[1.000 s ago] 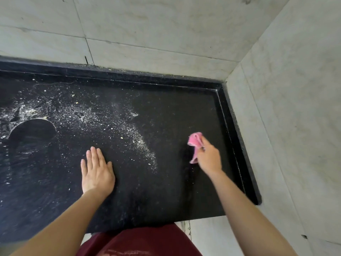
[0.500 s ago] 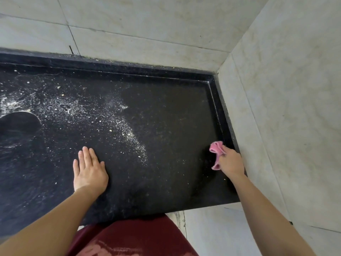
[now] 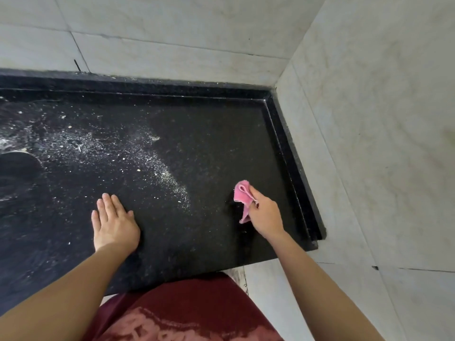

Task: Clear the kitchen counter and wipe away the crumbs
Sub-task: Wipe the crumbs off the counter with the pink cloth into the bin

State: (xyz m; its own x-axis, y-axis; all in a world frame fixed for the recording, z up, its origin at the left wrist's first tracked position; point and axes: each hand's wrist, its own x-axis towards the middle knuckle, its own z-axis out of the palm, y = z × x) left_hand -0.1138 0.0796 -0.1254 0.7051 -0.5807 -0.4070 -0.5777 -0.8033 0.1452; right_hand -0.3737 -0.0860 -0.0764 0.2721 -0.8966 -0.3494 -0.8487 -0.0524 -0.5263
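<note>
**A:** Head view, nearest first: what do you see?

**B:** A dark red garment [image 3: 187,313] at the bottom edge, then two bare forearms reaching onto the black counter [image 3: 221,143]. The left hand [image 3: 114,223] lies flat on the stone, palm down, fingers straight and close together, thumb held out to the right.

**A:** And the other one?

**B:** The right hand [image 3: 267,215] is closed around a pink cloth [image 3: 242,196], pinching it in a bunch so that one fold sticks up past the knuckles and a tail hangs down on the left of the fist. The cloth sits at the near right of the counter, close to the raised black rim [image 3: 293,168].

**A:** How do the crumbs look?

**B:** The crumbs [image 3: 138,153] are pale specks and fine white powder, spread over the left and middle. Their right edge forms a slanting line that ends between the two hands. A dark round patch [image 3: 18,166] shows among them at the far left. To the right of that line the stone is nearly bare.

**A:** Farther back?

**B:** The rim runs along the far side and meets pale wall tiles [image 3: 172,33] in the right corner.

**A:** Any change from half a second ago?

**B:** The right hand and cloth have come away from the right rim, leftward towards the crumb line. The left hand has stayed planted flat.
</note>
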